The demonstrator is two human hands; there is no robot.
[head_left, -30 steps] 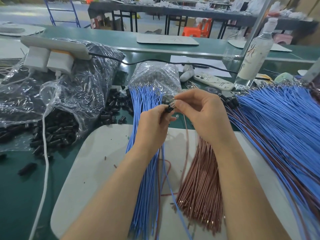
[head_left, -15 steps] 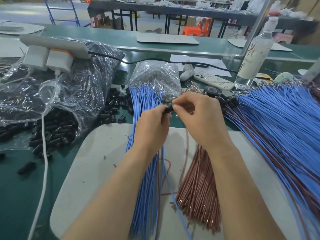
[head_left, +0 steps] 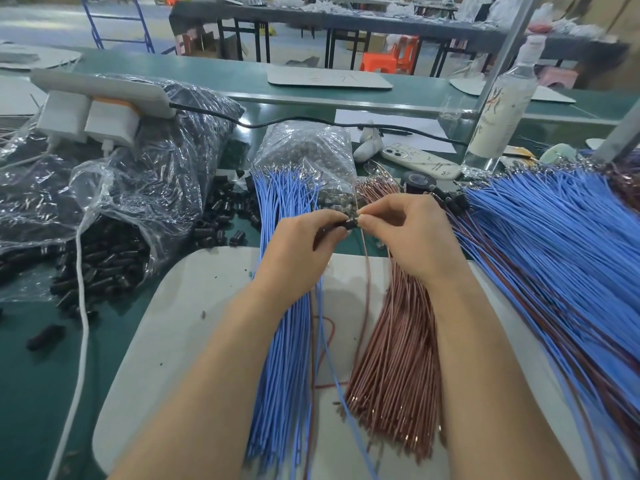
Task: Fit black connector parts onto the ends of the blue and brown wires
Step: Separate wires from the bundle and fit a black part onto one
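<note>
My left hand point(head_left: 298, 251) pinches a small black connector point(head_left: 348, 225) at its fingertips. My right hand point(head_left: 412, 233) meets it from the right, thumb and forefinger closed on the end of a brown wire point(head_left: 367, 289) that hangs down from the connector. A blue wire point(head_left: 327, 358) also trails down from my left hand. Under the hands lie a bundle of blue wires point(head_left: 280, 341) and a bundle of brown wires point(head_left: 398, 368) on a grey board point(head_left: 180, 323). Loose black connectors point(head_left: 100, 268) spill from a plastic bag at the left.
A big heap of blue and brown wires point(head_left: 554, 258) with connectors fitted fills the right. A clear bag of small parts point(head_left: 304, 157), a phone point(head_left: 420, 161), a tape roll point(head_left: 417, 180) and a spray bottle point(head_left: 502, 109) stand behind. A power strip point(head_left: 104, 90) with a white cable point(head_left: 81, 306) sits at left.
My hands stay joined at the connector, with only a small shift. A single brown wire now hangs straight from my right fingertips.
</note>
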